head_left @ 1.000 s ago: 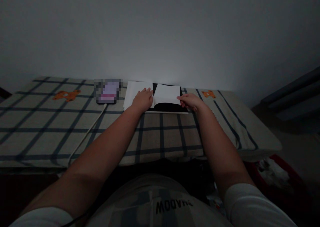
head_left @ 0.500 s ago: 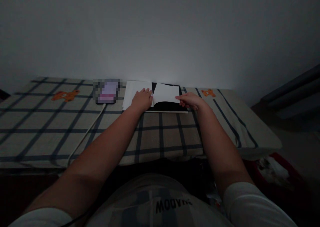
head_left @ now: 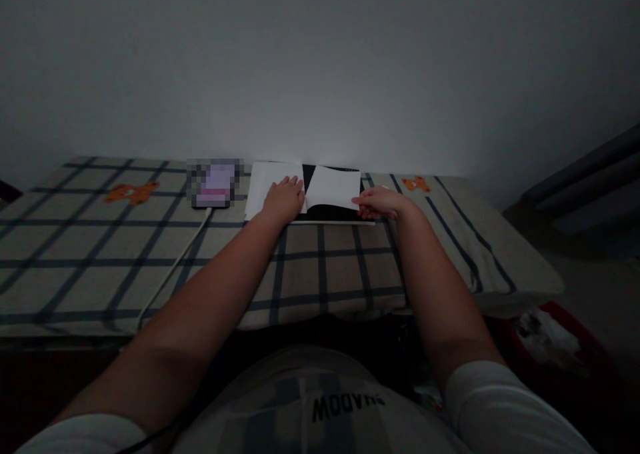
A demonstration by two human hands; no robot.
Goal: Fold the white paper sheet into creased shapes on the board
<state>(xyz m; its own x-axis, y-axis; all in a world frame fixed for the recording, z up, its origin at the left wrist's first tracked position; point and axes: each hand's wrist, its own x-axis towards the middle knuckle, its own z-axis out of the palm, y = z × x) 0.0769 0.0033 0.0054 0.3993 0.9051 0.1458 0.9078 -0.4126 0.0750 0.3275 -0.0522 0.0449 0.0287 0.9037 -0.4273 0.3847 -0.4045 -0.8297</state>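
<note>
An open booklet with white pages [head_left: 267,180] on its left side lies near the wall. Over its black right side [head_left: 320,215] a white page [head_left: 334,187] stands slightly curved. My left hand [head_left: 285,199] lies flat across the left pages, close to the fold, with its fingers spread. The lower right corner of the curved page is pinched between the thumb and fingers of my right hand [head_left: 379,203]. The other fingers of that hand are curled.
A phone [head_left: 216,183] with a blurred screen lies left of the booklet, and a white cable [head_left: 176,261] runs from it to the front edge. A checked cloth [head_left: 320,261] covers the table. At the lower right stands a red bin [head_left: 593,347].
The curved page has flattened a little toward the right side, its lower edge slightly lower. My right hand has shifted slightly with it; my left hand stays in place.
</note>
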